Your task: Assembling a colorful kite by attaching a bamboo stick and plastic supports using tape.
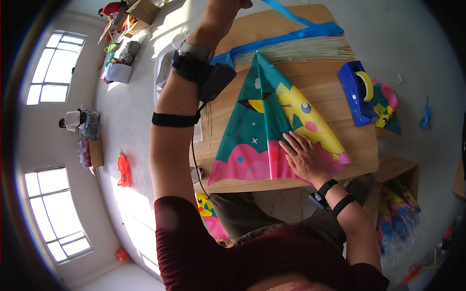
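Observation:
A triangular kite [241,140] of green, pink and yellow fabric lies on the wooden table, with a folded flap along its middle. My right hand [305,157] rests on its lower right part, palm down with fingers stretched out. At the top edge my left hand [225,12] is partly cut off; the fingers that show are curled, and what they hold is out of view. Close beside it, a raised blue ribbon [293,14] runs past the top edge. More blue ribbon [291,35] lies across a bundle of thin pale sticks [315,50] beyond the kite's tip.
A blue tape dispenser [357,94] with yellow tape stands at the table's [366,157] right edge. Past it lies another printed fabric piece [386,106]. Plastic-wrapped packs [398,213] sit low at the right. Across the room, other people are near boxes [141,14].

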